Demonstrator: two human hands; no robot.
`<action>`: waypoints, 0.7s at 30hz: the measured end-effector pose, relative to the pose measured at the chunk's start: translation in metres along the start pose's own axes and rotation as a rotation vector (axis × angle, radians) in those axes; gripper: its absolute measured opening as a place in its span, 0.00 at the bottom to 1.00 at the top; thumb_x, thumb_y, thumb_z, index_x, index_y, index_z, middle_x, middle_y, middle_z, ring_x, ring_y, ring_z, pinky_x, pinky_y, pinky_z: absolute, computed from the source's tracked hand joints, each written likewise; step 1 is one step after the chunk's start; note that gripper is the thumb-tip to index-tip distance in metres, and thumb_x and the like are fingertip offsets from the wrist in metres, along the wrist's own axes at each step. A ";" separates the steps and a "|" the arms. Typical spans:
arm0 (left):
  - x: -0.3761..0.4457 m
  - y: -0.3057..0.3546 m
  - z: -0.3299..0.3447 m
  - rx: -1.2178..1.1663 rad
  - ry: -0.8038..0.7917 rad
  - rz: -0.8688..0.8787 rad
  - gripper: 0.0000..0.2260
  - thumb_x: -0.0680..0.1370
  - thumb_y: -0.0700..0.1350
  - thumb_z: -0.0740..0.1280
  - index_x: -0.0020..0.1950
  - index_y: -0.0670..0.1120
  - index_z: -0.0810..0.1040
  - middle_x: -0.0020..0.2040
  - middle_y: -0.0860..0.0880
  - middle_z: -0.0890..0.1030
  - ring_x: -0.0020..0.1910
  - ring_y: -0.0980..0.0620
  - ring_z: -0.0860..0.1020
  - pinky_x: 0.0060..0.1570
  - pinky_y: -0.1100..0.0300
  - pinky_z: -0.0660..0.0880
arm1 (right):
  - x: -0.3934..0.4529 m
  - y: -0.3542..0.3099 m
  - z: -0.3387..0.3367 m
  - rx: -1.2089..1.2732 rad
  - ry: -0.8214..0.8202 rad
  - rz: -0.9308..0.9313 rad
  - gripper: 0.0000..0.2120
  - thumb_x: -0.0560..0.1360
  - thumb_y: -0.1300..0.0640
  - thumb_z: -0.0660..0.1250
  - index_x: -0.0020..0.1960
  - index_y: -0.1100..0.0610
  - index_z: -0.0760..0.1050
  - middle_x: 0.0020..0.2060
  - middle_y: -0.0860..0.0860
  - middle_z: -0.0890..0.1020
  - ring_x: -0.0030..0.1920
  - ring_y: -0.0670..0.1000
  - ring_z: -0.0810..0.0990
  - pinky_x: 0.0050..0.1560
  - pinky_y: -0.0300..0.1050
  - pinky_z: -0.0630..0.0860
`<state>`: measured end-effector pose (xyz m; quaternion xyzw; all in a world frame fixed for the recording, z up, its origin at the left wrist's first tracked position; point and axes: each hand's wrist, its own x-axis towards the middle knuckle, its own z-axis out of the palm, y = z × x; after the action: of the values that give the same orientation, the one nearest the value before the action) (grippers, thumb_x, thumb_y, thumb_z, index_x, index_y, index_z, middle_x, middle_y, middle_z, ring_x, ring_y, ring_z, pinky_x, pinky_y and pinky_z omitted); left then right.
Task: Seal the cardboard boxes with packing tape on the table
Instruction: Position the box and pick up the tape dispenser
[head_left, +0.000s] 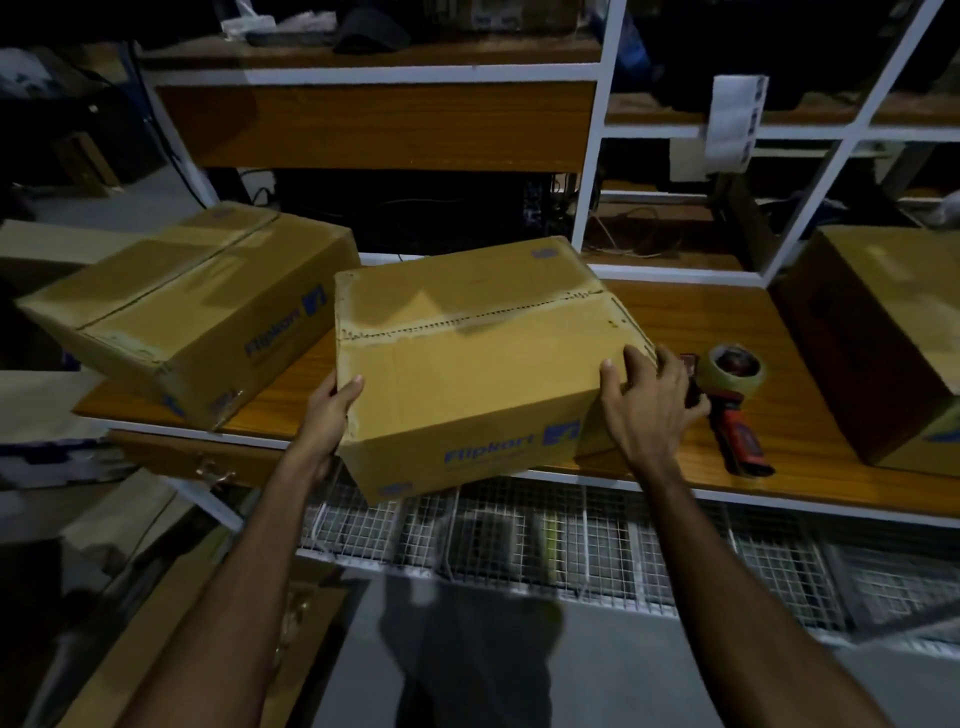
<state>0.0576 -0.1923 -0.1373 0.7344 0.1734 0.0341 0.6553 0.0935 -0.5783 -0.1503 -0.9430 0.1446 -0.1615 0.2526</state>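
Middle Flipkart box (467, 364) overhangs surface (675, 322) front edge; we clasp it, left hand (332, 410) curled on left side, right hand (644, 400) curled over right corner. Step, we judge: positioning. Next: reach tape dispenser (737, 400) just right.

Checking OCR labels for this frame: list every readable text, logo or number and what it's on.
"Flipkart", blue print with a logo square, on the front side of the middle box that both hands hold.
"Flipkart", blue, blurred but legible, on the side of the left box.
Right box: a blue mark at its lower edge, unreadable.
White paper strip hanging on the shelf frame: print too small to read.
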 end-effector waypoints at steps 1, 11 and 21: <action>0.003 0.004 -0.002 0.026 -0.007 0.005 0.19 0.86 0.47 0.63 0.78 0.48 0.72 0.63 0.48 0.82 0.55 0.52 0.82 0.53 0.53 0.80 | -0.002 0.005 -0.002 0.017 -0.005 -0.006 0.26 0.83 0.34 0.58 0.75 0.45 0.73 0.81 0.55 0.64 0.78 0.61 0.66 0.75 0.75 0.55; 0.052 0.057 0.001 0.431 -0.073 0.154 0.22 0.87 0.41 0.63 0.81 0.43 0.66 0.74 0.45 0.74 0.70 0.48 0.72 0.64 0.55 0.68 | -0.066 0.002 -0.013 -0.016 -0.018 0.030 0.27 0.83 0.34 0.60 0.76 0.46 0.71 0.76 0.57 0.64 0.71 0.65 0.70 0.69 0.68 0.64; 0.107 0.059 0.041 1.085 -0.060 0.500 0.24 0.84 0.56 0.62 0.79 0.52 0.65 0.79 0.42 0.67 0.74 0.37 0.68 0.70 0.37 0.68 | -0.007 0.044 -0.027 0.194 -0.011 0.116 0.22 0.86 0.40 0.59 0.75 0.49 0.72 0.70 0.55 0.70 0.64 0.56 0.75 0.72 0.64 0.63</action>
<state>0.1820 -0.2044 -0.1041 0.9834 -0.0307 0.0729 0.1633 0.0687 -0.6237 -0.1528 -0.9050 0.1813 -0.1547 0.3523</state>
